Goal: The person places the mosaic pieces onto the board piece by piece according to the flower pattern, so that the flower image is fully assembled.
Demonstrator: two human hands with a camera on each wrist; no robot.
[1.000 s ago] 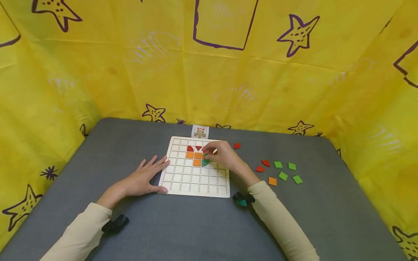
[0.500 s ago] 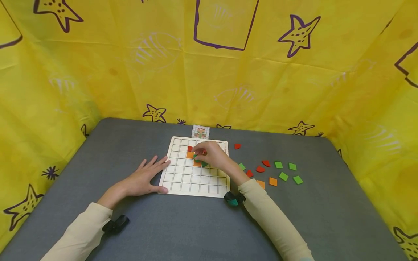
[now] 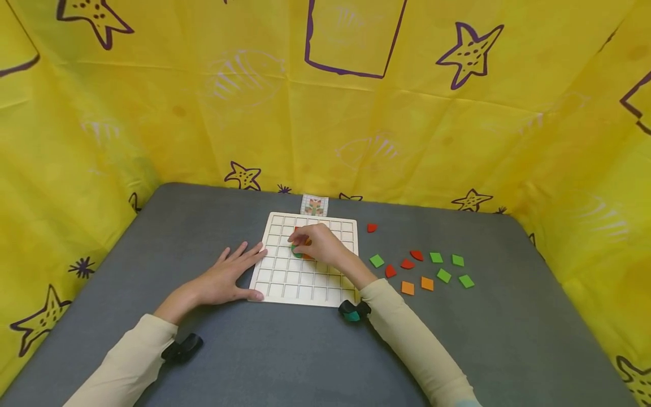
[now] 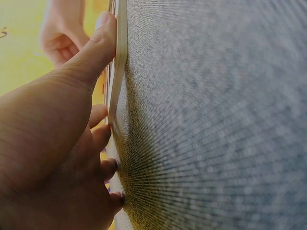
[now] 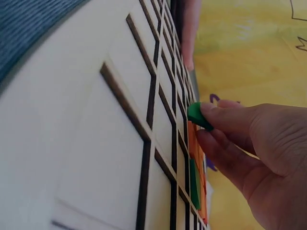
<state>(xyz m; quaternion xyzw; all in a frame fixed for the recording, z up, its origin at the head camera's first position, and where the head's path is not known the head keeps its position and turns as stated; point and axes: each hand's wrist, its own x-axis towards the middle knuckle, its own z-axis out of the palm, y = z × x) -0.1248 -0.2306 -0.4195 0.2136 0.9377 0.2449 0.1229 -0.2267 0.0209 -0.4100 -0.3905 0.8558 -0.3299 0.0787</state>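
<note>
A pale wooden grid board [image 3: 285, 277] lies on the grey table. My left hand [image 3: 224, 277], fingers spread, rests along its left edge; the left wrist view shows the thumb [image 4: 98, 48] pressing the board's side. Over the board's upper middle, my right hand [image 3: 322, 243] pinches a green tile [image 5: 197, 115] between thumb and fingers. That tile has a curved edge and is seen tilted just above the grid in the right wrist view. Another green tile [image 5: 194, 184] and an orange tile [image 5: 193, 136] sit in the grid there. In the head view my right hand hides most placed tiles.
Right of the board lie several loose tiles: green squares [image 3: 436, 258], orange squares [image 3: 427, 284] and red quarter-circles [image 3: 407, 264]. One red tile [image 3: 372, 228] lies nearer the back. A small pattern card [image 3: 314, 206] stands behind the board, before a yellow curtain [image 3: 417, 130].
My right hand has moved left across the board with the green tile, uncovering loose tiles at the board's right. My left hand has stayed in place.
</note>
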